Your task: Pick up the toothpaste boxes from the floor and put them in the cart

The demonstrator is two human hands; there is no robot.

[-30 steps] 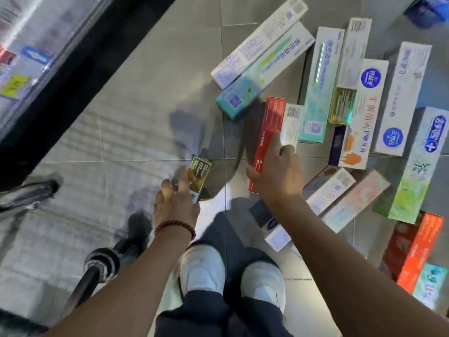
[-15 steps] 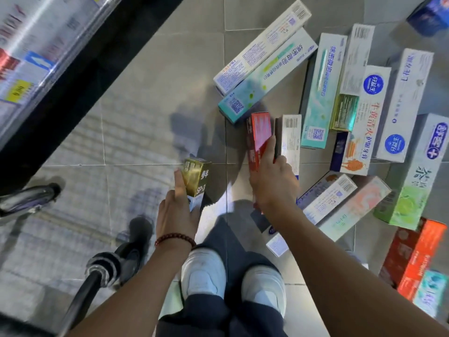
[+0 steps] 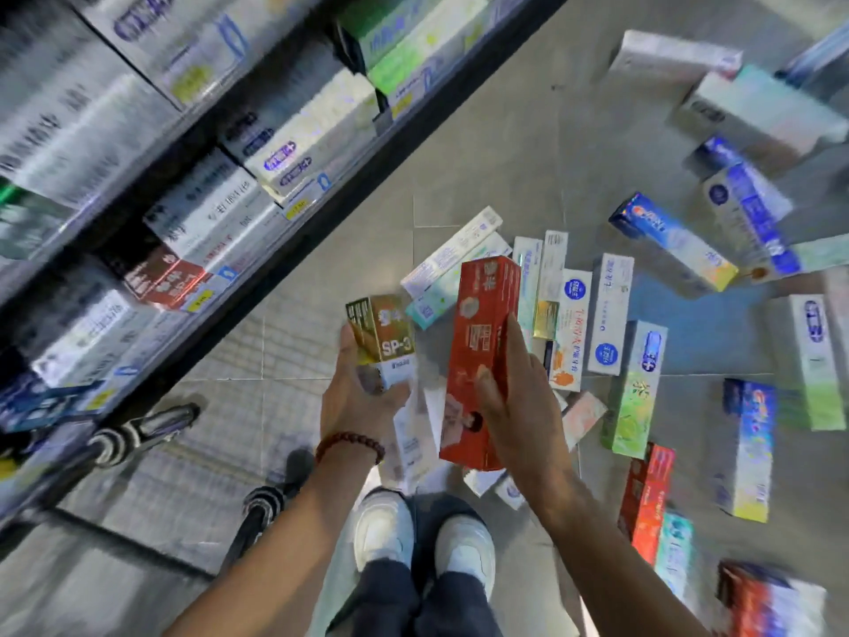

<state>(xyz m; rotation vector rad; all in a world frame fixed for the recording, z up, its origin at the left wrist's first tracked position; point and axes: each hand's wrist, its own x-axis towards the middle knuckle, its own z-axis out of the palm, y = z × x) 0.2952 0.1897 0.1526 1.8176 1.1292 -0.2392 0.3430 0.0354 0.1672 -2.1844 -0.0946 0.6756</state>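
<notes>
You hold two boxes clear of the floor. The red box (image 3: 484, 360) stands on end at the centre of the frame in your right hand (image 3: 519, 406): your thumb presses its front face about halfway down, and the fingers (image 3: 517, 342) run up its right edge and wrap behind it, so they are clamped on it. Just left of it, and apart from it, the gold box (image 3: 381, 337) sits in your left hand (image 3: 358, 397); its lower end rests in the palm with the thumb against its left side and the fingers curled under it, though blur hides exactly how they lie.

Judging by this, you are early in the task. Neither box is in the cart yet, and most of the work is left: many boxes lie on the floor (image 3: 528, 144), fanned from the centre to the right edge, among them the white boxes (image 3: 574, 314) just behind the red one, a green box (image 3: 636, 393) right of centre and another red one at lower right.

The cart itself shows only as dark handle bars (image 3: 133, 434) at lower left, so you cannot tell what it holds. Stocked shelves (image 3: 206, 154) fill the upper left. Your white shoes (image 3: 383, 528) sit at bottom centre.
</notes>
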